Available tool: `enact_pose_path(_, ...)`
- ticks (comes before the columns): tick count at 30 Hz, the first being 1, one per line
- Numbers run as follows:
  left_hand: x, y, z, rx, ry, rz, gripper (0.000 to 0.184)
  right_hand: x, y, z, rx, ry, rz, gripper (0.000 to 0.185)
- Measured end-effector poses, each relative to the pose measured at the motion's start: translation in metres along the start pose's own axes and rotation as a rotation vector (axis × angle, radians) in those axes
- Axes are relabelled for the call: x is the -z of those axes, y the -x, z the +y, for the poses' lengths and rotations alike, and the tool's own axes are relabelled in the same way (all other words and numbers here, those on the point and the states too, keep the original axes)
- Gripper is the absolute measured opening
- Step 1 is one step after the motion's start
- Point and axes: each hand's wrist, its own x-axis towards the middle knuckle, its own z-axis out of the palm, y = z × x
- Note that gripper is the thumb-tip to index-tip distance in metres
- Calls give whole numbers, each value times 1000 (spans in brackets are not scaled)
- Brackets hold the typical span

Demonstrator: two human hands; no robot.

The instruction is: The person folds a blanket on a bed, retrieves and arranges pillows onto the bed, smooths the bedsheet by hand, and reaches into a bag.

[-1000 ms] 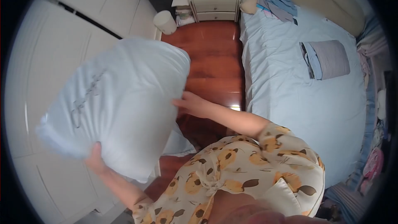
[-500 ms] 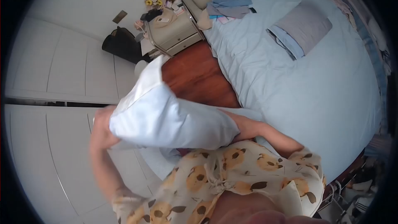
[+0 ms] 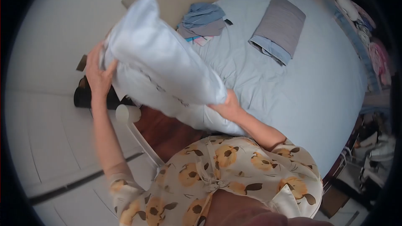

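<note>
A plump pale-blue pillow (image 3: 163, 54) is held up in front of me, tilted, with one corner pointing upward. A line of dark marks, too blurred to read, runs along its lower side. My left hand (image 3: 99, 72) grips its left end, the thumb lying over the near face and the other fingers partly hidden behind. At the lower right end, my right hand (image 3: 228, 106) is closed on the pillow's edge, near the bed (image 3: 310, 96).
On the bed lie a folded grey-and-blue bedding piece (image 3: 280, 25) and a heap of blue and grey cloth (image 3: 204, 16). A white round-topped stand (image 3: 127, 114) and a black bin-like object (image 3: 82, 94) are at left. Clutter (image 3: 377, 155) fills the right side.
Both hands have raised the pillow, and it has turned so that its marked side shows. My view has shifted; the pillow now covers the bedside cabinet.
</note>
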Motion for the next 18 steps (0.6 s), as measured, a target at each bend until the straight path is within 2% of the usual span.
enact_pose_path(1, -31, -3, -30, 169, 29, 238, 59, 2, -19, -8, -9, 4, 26, 30)
enact_pose_path(2, -74, 3, -69, 355, 406, 337, 61, 5, -37, -14, -29, -29, 105, 31)
enact_pose_path(3, -115, 23, -102, 559, 493, 306, 62, 7, -48, -18, -38, -57, 184, 32)
enact_pose_path(4, -162, 49, -119, 610, 541, 294, 59, 13, -60, -25, -43, -53, 213, 32)
enact_pose_path(6, -228, 103, -102, 1073, 921, -262, 22, 31, -76, -38, -139, -203, 432, 30)
enact_pose_path(7, -319, 167, -138, 1119, 1103, -445, 24, 41, -82, -47, -131, -260, 469, 31)
enact_pose_path(8, -332, 194, -113, 1176, 1475, -765, 29, 50, -90, -50, -133, -256, 479, 31)
enact_pose_path(9, -308, 166, -32, 1407, 1083, -891, 36, 58, -101, -49, -108, -383, 552, 34)
enact_pose_path(10, -352, 200, -19, 1234, 1032, -1049, 44, 66, -110, -49, -82, -518, 620, 37)
enact_pose_path(11, -395, 228, -17, 906, 1007, -1176, 55, 75, -124, -51, -80, -529, 617, 37)
enact_pose_path(12, -385, 212, 15, 1076, 1112, -1094, 56, 83, -133, -52, -52, -577, 689, 38)
enact_pose_path(14, -380, 173, 64, 1336, 1530, -841, 63, 103, -145, -42, -42, -617, 776, 40)
enact_pose_path(15, -385, 158, 75, 1372, 1861, -749, 67, 116, -154, -38, 0, -637, 796, 38)
enact_pose_path(16, -397, 150, 72, 1380, 2394, -764, 75, 125, -163, -37, 49, -652, 816, 36)
enact_pose_path(17, -395, 128, 75, 1381, 2403, -774, 75, 127, -172, -51, 95, -710, 813, 32)
enact_pose_path(18, -383, 97, 80, 1314, 2280, -814, 70, 138, -179, -52, 91, -703, 825, 32)
